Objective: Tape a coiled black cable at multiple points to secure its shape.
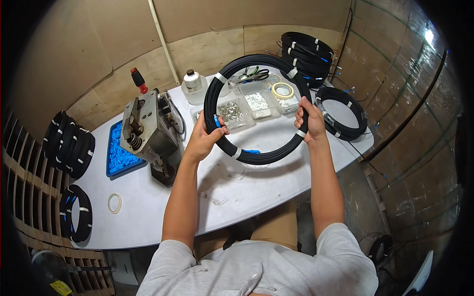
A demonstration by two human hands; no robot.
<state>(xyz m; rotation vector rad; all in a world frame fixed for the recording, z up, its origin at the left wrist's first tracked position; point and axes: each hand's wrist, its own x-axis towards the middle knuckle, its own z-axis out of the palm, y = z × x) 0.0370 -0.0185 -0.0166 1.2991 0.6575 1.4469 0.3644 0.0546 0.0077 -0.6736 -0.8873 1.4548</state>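
Observation:
Between both hands I hold up a coil of black cable [253, 158], bound at intervals with white tape. My left hand [205, 138] grips its left side, with a blue cable connector [217, 121] by the fingers. Around the right side of the ring closes my right hand [312, 120]. A second blue connector [252, 151] lies along the coil's lower edge. Seen through and behind the ring, a clear box of small metal parts [231, 112] and a clear box of small white parts [256, 102] stand on the white table [247, 197].
A metal press [153, 123] with a red-black handle stands left, beside a blue tray [109, 167] of blue parts. Coil stacks [69, 143] [307, 56] sit at both sides; another coil [363, 118] lies right. A tape roll [114, 203] and white bottle [192, 81] are on the table.

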